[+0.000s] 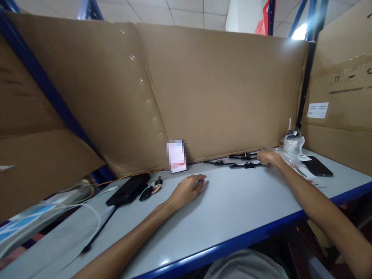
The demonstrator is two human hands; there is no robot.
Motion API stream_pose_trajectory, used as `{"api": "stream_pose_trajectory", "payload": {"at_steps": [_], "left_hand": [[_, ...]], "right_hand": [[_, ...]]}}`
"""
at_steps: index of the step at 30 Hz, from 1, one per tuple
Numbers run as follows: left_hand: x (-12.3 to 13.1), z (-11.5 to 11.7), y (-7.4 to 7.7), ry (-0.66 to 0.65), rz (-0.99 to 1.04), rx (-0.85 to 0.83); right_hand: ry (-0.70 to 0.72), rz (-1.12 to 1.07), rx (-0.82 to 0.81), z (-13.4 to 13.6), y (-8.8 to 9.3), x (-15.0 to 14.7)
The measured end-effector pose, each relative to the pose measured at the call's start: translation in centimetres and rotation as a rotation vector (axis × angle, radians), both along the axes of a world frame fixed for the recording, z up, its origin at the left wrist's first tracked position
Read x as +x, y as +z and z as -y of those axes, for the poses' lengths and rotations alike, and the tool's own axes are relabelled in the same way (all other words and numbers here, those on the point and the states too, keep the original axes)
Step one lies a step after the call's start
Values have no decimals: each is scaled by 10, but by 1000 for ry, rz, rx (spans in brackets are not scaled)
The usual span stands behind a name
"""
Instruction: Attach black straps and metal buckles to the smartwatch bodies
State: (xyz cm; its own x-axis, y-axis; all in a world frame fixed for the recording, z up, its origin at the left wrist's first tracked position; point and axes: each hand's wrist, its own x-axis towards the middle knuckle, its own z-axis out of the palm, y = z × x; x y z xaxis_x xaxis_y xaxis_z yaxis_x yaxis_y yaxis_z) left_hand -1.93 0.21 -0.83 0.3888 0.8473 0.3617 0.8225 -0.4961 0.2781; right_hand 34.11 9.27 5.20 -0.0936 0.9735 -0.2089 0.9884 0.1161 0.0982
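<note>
My left hand (pixel 188 190) rests low over the middle of the table, its fingers loosely stretched and nothing in them. On the right, my right hand (pixel 269 157) is closed at the handle ends of black spokeshaves, its fingertips partly hidden. The front spokeshave (pixel 248 165) runs up to these fingers. Just behind it lies another spokeshave (pixel 245 155), its right end close to the same hand. A third spokeshave (pixel 219 162) lies to their left, near the cardboard wall.
A blurred-out card (pixel 176 157) leans on the cardboard (pixel 221 89). Left are keys (pixel 148 192), a black case-like device (pixel 129 189) with a cable, and a power strip (pixel 37 217). Right are a phone (pixel 318 166), clear plastic packaging (pixel 286 156) and a lidded cup (pixel 291 143). Blue edging (pixel 223 248) borders the table.
</note>
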Motion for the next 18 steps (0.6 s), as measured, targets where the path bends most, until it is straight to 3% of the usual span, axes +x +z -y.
{"api": "stream_pose_trajectory", "payload": {"at_steps": [6,11,18], "left_hand": [[2,2,1,-24,42,51],[4,0,-2,-75,18,79],[4,-2,-5,-114,7,92]], "right_hand": [[101,-61,-25,6,-3,-16],[191,-138,100,10,-7,-34],[60,-94,303,-2,-4,-8]]}}
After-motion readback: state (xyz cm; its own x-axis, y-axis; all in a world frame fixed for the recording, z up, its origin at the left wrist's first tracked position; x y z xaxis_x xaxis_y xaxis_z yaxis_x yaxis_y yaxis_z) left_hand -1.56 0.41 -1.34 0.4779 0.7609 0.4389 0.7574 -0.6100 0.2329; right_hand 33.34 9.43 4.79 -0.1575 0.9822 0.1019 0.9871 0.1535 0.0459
